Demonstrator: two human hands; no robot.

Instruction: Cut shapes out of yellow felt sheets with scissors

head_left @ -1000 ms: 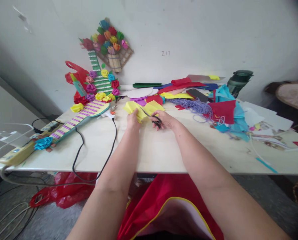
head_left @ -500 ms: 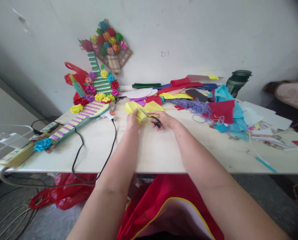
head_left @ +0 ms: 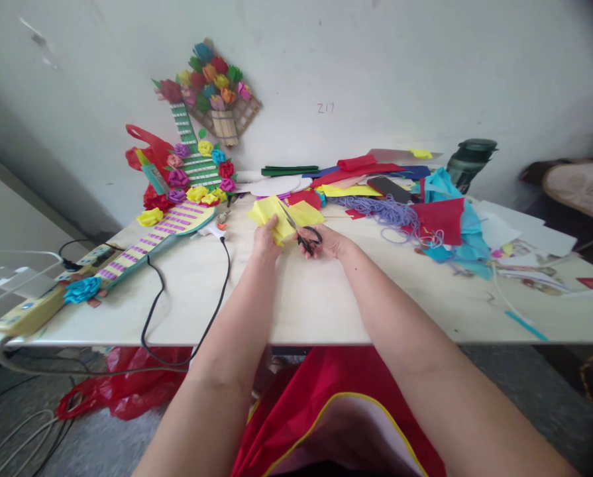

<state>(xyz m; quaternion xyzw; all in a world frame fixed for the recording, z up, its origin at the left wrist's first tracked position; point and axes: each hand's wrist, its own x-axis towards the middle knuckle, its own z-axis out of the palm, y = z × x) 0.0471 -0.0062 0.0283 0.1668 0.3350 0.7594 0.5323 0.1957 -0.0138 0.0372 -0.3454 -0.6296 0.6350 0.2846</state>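
Observation:
My left hand is closed on a piece of yellow crepe-like paper, pinching its lower edge. Black-handled scissors sit in my right hand, fingers in the loops. Their blades point up and left, lying at the paper the left hand holds. More yellow paper spreads behind the blades; whether it is one sheet with the held part, I cannot tell.
Left lies a guitar-shaped craft piece with paper flowers, beside a power strip. A glue gun trails a black cord. Behind to the right are purple yarn, a dark phone, coloured papers and a green bottle.
The scissors have turned more upright and their handles look wider apart. The yellow paper in my left hand has shifted and is tilted up more.

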